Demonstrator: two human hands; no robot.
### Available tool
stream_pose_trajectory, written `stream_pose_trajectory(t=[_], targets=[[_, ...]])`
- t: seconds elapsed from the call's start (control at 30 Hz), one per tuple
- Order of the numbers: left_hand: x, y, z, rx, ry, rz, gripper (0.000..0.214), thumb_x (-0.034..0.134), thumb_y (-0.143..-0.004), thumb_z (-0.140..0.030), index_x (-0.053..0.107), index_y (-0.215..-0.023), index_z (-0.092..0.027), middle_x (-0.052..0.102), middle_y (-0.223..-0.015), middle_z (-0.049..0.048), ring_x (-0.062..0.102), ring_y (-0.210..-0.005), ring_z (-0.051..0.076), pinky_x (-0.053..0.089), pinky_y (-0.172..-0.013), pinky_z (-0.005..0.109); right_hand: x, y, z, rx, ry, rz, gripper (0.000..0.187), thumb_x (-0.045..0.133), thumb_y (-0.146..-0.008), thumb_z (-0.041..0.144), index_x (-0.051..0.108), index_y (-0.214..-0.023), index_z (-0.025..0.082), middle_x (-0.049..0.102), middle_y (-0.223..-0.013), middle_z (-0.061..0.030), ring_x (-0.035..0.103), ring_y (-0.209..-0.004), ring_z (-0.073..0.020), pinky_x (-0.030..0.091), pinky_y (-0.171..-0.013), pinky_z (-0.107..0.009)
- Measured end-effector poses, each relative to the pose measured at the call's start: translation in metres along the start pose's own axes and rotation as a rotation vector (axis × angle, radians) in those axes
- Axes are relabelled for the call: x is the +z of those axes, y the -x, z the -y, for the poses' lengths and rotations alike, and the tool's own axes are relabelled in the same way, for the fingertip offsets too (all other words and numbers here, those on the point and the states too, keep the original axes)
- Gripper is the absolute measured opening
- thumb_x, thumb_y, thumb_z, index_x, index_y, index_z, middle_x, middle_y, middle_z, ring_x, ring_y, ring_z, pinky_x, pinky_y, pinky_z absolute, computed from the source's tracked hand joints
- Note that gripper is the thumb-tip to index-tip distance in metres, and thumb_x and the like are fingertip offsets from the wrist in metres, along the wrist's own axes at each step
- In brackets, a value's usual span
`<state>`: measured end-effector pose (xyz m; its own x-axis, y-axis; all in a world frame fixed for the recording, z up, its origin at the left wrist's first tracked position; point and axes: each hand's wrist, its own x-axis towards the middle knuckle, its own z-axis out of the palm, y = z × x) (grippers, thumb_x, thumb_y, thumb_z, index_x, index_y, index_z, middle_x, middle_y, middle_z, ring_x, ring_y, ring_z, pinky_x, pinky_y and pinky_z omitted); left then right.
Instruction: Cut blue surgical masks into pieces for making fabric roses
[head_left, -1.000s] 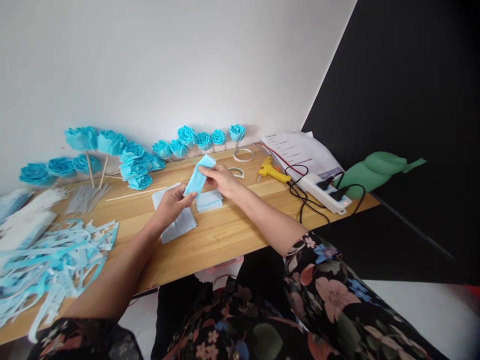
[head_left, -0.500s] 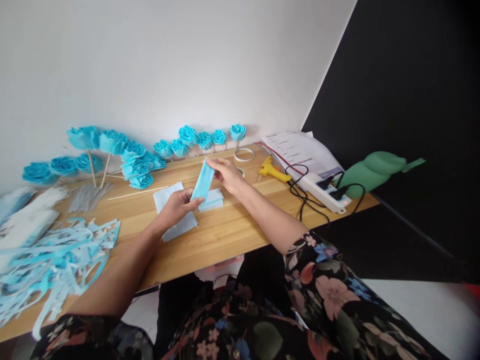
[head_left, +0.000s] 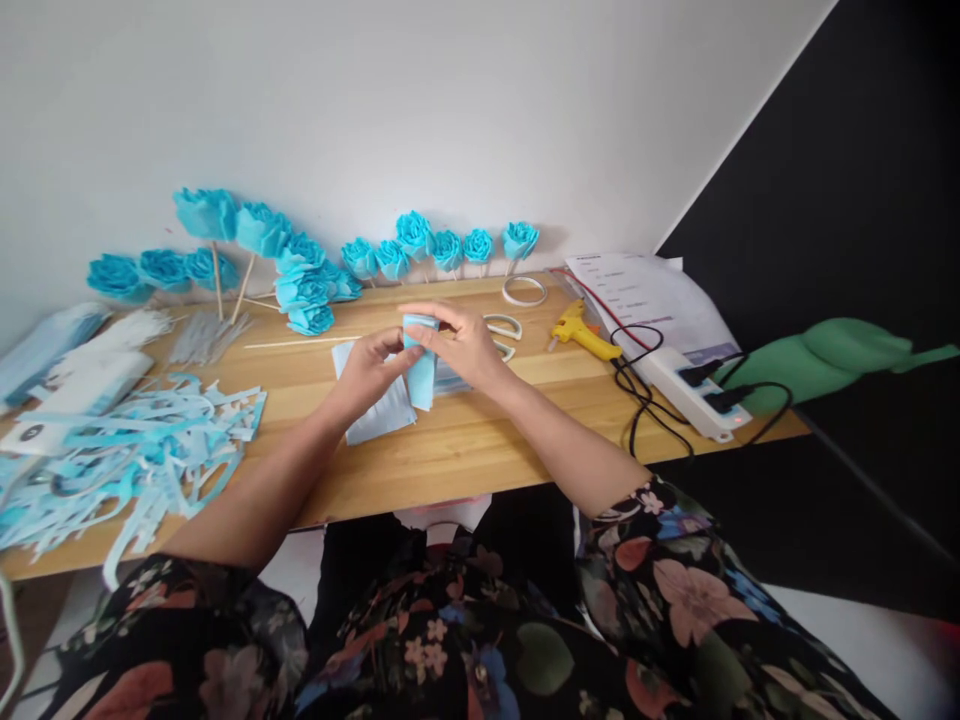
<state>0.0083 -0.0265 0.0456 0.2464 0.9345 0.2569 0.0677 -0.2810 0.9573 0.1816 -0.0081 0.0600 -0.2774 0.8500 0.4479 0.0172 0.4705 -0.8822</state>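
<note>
At the left end of the counter (head_left: 465, 455) I see a loose heap of blue and white strips (head_left: 169, 455), set aside perhaps so that the middle has room. Behind it, blue flowers (head_left: 300, 288) stand along the wall, it seems to be out of the way of the arms. In the middle, above pale sheets (head_left: 381, 415), is the folded blue piece (head_left: 422, 385); both hands hold it near its upper part, probably because so thin a material bends easily. The left hand (head_left: 369, 370) pinches its left side, thumb stretched forward, fingers curled. The right hand (head_left: 470, 347) comes from the other side, thumb on the front, fingers bent over the top. Both forearms lean inward, so the hands almost meet. Just beside the right hand lie white handle loops (head_left: 519, 328), I think of scissors; farther right, a yellow glue gun (head_left: 583, 331) rests near a power strip (head_left: 694, 400), maybe so that its cord can reach.
</note>
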Motion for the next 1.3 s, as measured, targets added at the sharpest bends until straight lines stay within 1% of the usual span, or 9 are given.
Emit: stream_pose_trajectory(t=[0.1,0.2,0.33,0.57,0.77,0.93,1.07,1.17,1.3], targets=[[-0.001,-0.003,0.001,0.031,0.16,-0.144,0.029,0.083,-0.075,-0.046,0.075,-0.084,-0.019,0.075,-0.085,0.0031,0.069,-0.09,0.023,0.052,-0.086,0.035,0.004,0.002,0.0,0.05,-0.066,0.064,0.057,0.077,-0.083,0.043,0.064,-0.136,0.03,0.072,-0.117,-0.0031,0.066,-0.109,-0.0223,0.052,-0.093,-0.033],[-0.007,-0.008,0.003,0.023,0.28,-0.254,0.029,0.083,-0.075,-0.045,0.075,-0.087,-0.02,0.076,-0.085,0.0028,0.07,-0.086,0.021,0.053,-0.081,0.034,0.006,0.002,-0.008,0.093,-0.064,0.108,0.083,0.083,-0.075,0.038,0.05,-0.151,0.03,0.071,-0.116,-0.0035,0.066,-0.106,-0.0228,0.052,-0.092,-0.034],[-0.018,-0.015,0.008,0.022,0.355,-0.34,0.024,0.083,-0.076,-0.04,0.073,-0.084,-0.02,0.071,-0.078,-0.0006,0.064,-0.071,0.013,0.05,-0.069,0.026,0.007,0.001,-0.023,0.115,0.054,0.073,0.082,0.077,-0.078,0.029,0.046,-0.154,0.029,0.07,-0.097,-0.0006,0.062,-0.084,-0.0184,0.05,-0.081,-0.032],[-0.026,-0.018,0.01,-0.037,0.57,-0.297,0.025,0.085,-0.077,-0.037,0.067,-0.082,-0.02,0.07,-0.084,0.0003,0.064,-0.072,0.011,0.042,-0.048,0.019,0.006,0.0,-0.026,0.098,0.18,0.012,0.066,0.068,-0.082,0.024,0.057,-0.146,0.03,0.065,-0.081,0.0013,0.058,-0.077,-0.0181,0.048,-0.078,-0.031],[-0.021,-0.018,0.006,-0.084,0.635,-0.297,0.028,0.087,-0.075,-0.036,0.067,-0.085,-0.017,0.073,-0.082,0.0009,0.069,-0.073,0.012,0.057,-0.068,0.023,0.006,-0.001,-0.025,0.112,0.244,0.062,0.054,0.071,-0.08,0.025,0.065,-0.134,0.025,0.066,-0.084,0.0009,0.058,-0.074,-0.0159,0.044,-0.075,-0.029],[-0.013,-0.013,0.005,-0.091,0.599,-0.258,0.03,0.087,-0.074,-0.038,0.068,-0.082,-0.017,0.074,-0.081,0.0026,0.069,-0.072,0.014,0.056,-0.069,0.026,0.006,0.0,-0.024,0.093,0.249,0.096,0.033,0.071,-0.082,0.048,0.069,-0.1,0.021,0.063,-0.083,0.0014,0.054,-0.071,-0.0139,0.039,-0.067,-0.026],[-0.014,-0.013,0.006,-0.084,0.546,-0.26,0.027,0.081,-0.077,-0.039,0.065,-0.082,-0.019,0.069,-0.078,0.0008,0.063,-0.069,0.013,0.045,-0.056,0.023,0.006,0.001,-0.023,0.082,0.315,0.028,0.037,0.066,-0.085,0.048,0.051,-0.066,0.021,0.047,-0.062,0.0044,0.043,-0.063,-0.0123,0.031,-0.062,-0.027],[-0.019,-0.016,0.007,-0.069,0.525,-0.308,0.029,0.079,-0.078,-0.041,0.06,-0.078,-0.02,0.066,-0.075,-0.0005,0.061,-0.068,0.013,0.045,-0.059,0.024,0.006,0.001,-0.025,0.101,0.32,0.08,0.039,0.066,-0.085,0.046,0.048,-0.062,0.02,0.044,-0.059,0.0049,0.04,-0.06,-0.0117,0.028,-0.06,-0.027],[-0.019,-0.016,0.006,-0.075,0.472,-0.347,0.033,0.083,-0.072,-0.044,0.061,-0.073,-0.019,0.062,-0.067,-0.0017,0.058,-0.062,0.013,0.049,-0.065,0.027,0.005,0.001,-0.024,0.127,0.242,0.181,0.03,0.069,-0.083,0.048,0.062,-0.075,0.019,0.057,-0.069,0.0036,0.049,-0.066,-0.0121,0.035,-0.063,-0.025]])
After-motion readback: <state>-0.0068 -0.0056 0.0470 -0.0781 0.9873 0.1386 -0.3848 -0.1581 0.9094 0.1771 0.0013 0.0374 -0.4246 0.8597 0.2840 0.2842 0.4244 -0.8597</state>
